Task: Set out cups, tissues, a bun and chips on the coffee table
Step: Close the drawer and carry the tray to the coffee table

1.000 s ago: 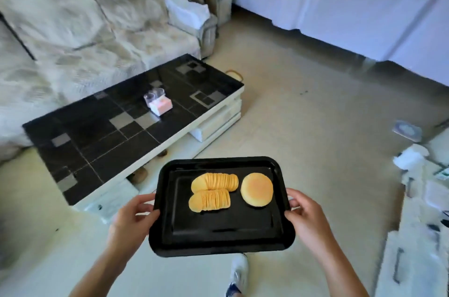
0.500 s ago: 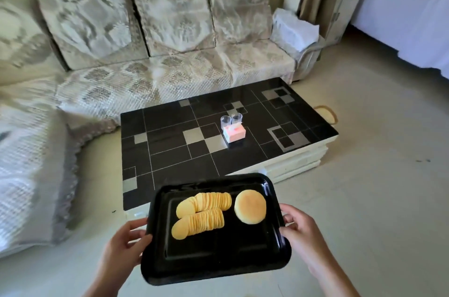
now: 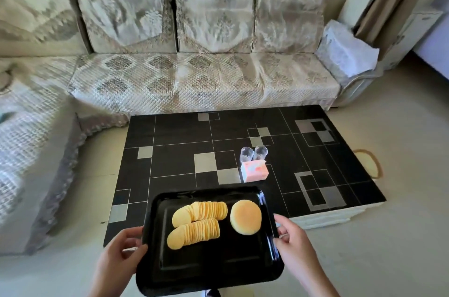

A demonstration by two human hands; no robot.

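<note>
The left hand [image 3: 119, 257] grips the left edge of a black tray [image 3: 209, 270], thumb over the rim and fingers curled beneath. The right hand [image 3: 295, 245] grips the right edge the same way, thumb on top. Both forearms reach in from the bottom of the view and are cut off there.

The tray is held level between the hands, its far end over the near edge of the table [image 3: 340, 163]. On it, between the hands, lie two rows of chips [image 3: 196, 222], overlapped like fallen dominoes, nearer the left hand. A round bun [image 3: 245, 217] sits just right of them, near the right hand.

Beyond the tray, on the dark tiled table, a pink tissue pack [image 3: 255, 171] stands close to the tray's far rim. Two clear cups [image 3: 254, 153] stand upright side by side just behind the pack.

A patterned sofa [image 3: 194, 73] runs along the far side of the table and wraps around to the left, where it is blurred. The tray's near edge hides whatever is on the floor below it.
</note>
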